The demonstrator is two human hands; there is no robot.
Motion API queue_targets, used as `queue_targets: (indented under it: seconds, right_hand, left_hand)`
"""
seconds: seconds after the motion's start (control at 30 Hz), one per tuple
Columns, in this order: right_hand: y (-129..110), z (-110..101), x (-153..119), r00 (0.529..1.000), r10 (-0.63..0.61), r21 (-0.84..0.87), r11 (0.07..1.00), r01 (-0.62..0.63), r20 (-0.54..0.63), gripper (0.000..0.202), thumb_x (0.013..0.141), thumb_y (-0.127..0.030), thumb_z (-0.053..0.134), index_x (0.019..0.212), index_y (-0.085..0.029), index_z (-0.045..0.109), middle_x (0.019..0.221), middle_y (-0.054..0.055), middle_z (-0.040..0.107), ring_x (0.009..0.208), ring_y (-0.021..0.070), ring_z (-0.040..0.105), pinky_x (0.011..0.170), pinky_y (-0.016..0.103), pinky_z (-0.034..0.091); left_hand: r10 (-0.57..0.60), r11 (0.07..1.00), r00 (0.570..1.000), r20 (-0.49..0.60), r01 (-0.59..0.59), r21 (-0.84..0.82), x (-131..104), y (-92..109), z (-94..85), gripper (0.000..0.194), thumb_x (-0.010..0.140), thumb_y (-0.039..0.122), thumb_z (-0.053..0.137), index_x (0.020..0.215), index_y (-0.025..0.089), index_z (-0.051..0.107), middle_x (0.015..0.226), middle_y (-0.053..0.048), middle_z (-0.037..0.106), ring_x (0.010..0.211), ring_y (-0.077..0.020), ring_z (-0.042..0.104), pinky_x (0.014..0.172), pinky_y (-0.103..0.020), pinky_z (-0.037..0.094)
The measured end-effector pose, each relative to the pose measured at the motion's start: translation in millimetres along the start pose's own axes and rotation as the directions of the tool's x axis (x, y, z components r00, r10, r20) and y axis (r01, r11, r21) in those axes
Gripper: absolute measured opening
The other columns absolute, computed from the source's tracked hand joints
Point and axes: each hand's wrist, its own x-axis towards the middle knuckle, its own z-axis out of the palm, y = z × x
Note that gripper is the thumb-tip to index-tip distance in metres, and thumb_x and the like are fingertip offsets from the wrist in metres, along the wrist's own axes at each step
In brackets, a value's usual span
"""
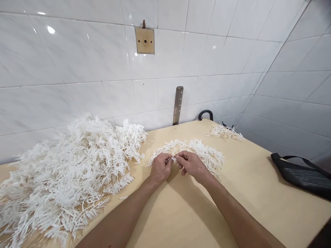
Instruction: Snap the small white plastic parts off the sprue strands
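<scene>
My left hand (pixel 160 167) and my right hand (pixel 190 165) meet over the middle of the table, fingertips pinched close together. Between them shows a small white branched sprig (pixel 173 159), like a piece of artificial plastic foliage. The left fingers are closed on its one end, and the right thumb and forefinger pinch the other. Just behind my hands lies a curved row of loose white sprigs (pixel 207 153). To the left rises a large heap of white branched foliage (pixel 85 172), apart from both hands.
The tan table (pixel 258 193) reaches a white tiled wall. A small bunch of white sprigs (pixel 224 132) lies at the back right. At the right edge rests a black bag with a strap (pixel 302 175). A metal strip (pixel 178 105) and a black curved handle (pixel 206 113) stand behind.
</scene>
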Motion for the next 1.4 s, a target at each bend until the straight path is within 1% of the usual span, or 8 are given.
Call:
queue_targets:
  seconds: [0.1,0.27,0.43,0.6,0.7,0.9,1.13,1.4]
  right_hand:
    - [-0.7,1.5,-1.5,0.987,-0.139,-0.215,0.969,0.120,-0.075,0.017,0.083,-0.035,0.057,0.090,-0.022,0.065,0.075,0.003,0.065,0.063,0.0167,0.063,0.052,0.028,0.054]
    - [-3.8,5.0,-4.7,0.892,-0.446,-0.510,0.786,0.349,-0.076,0.014,0.086,-0.027,0.054,0.090,-0.022,0.066,0.090,0.007,0.068,0.078,0.0191,0.064,0.075,0.035,0.053]
    - [-5.3,5.6,-5.3,0.920,-0.387,-0.531,0.793,0.297,-0.063,0.016,0.089,-0.030,0.052,0.086,-0.023,0.066,0.084,0.004,0.069,0.075,0.0198,0.064,0.070,0.034,0.052]
    - [-6.2,4.2,-4.1,0.992,-0.094,-0.336,0.940,0.060,-0.086,0.030,0.091,-0.041,0.046,0.074,-0.022,0.063,0.060,0.000,0.062,0.050,0.0154,0.060,0.049,0.027,0.048]
    - [-4.7,2.8,-2.2,0.994,-0.044,-0.288,0.957,0.014,-0.098,0.023,0.085,-0.041,0.054,0.076,-0.022,0.064,0.063,-0.001,0.064,0.048,0.0134,0.059,0.045,0.024,0.047]
    - [-1.4,1.9,-0.8,0.981,-0.178,-0.388,0.912,0.137,-0.073,0.012,0.082,-0.028,0.057,0.081,-0.022,0.067,0.070,-0.001,0.067,0.059,0.0145,0.062,0.053,0.025,0.046]
    - [2.2,4.5,-2.1,0.877,-0.478,-0.626,0.700,0.343,-0.054,0.011,0.086,-0.017,0.055,0.087,-0.021,0.065,0.084,0.003,0.068,0.072,0.0155,0.062,0.067,0.027,0.045]
    - [4.6,11.7,-1.7,0.861,-0.505,-0.667,0.663,0.340,-0.063,0.013,0.090,-0.017,0.052,0.086,-0.019,0.063,0.083,0.005,0.069,0.075,0.0166,0.061,0.067,0.027,0.041]
  left_hand:
    - [0.012,1.000,1.000,0.015,-0.012,-0.009,0.0,0.8,-0.5,0.018,0.084,0.018,0.056,0.086,0.022,0.073,0.083,-0.003,0.070,0.078,-0.0161,0.062,0.073,-0.028,0.046]
    - [0.011,0.999,1.000,0.029,-0.012,0.031,-0.3,0.1,-0.3,0.019,0.084,0.016,0.054,0.085,0.022,0.073,0.083,-0.003,0.070,0.077,-0.0163,0.062,0.072,-0.028,0.046]
    - [0.005,1.000,1.000,0.031,-0.005,-0.006,-1.3,0.0,0.4,0.020,0.084,0.017,0.054,0.090,0.023,0.073,0.088,-0.003,0.073,0.081,-0.0165,0.064,0.074,-0.028,0.048]
    - [-0.053,0.997,0.998,0.015,0.054,-0.063,-1.7,-0.6,0.7,0.017,0.083,0.019,0.056,0.092,0.022,0.070,0.087,-0.001,0.073,0.077,-0.0152,0.064,0.072,-0.027,0.049]
    - [-0.053,0.995,0.998,0.016,0.054,-0.081,-0.9,-0.1,0.2,0.015,0.082,0.019,0.057,0.090,0.020,0.069,0.084,-0.001,0.073,0.072,-0.0139,0.064,0.070,-0.025,0.049]
    - [-0.014,0.996,0.999,0.032,0.016,-0.088,-0.7,3.3,-1.0,0.019,0.078,0.011,0.055,0.087,0.020,0.070,0.083,0.000,0.073,0.073,-0.0131,0.064,0.070,-0.023,0.048]
    - [-0.095,0.968,0.988,0.124,0.121,-0.221,0.3,9.0,-2.9,0.023,0.080,0.017,0.055,0.094,0.018,0.074,0.087,-0.004,0.074,0.071,-0.0148,0.065,0.066,-0.024,0.049]
    - [-0.134,0.918,0.979,0.151,0.180,-0.354,5.3,4.6,-1.7,0.024,0.079,0.015,0.055,0.089,0.018,0.076,0.091,-0.005,0.075,0.087,-0.0190,0.069,0.082,-0.028,0.053]
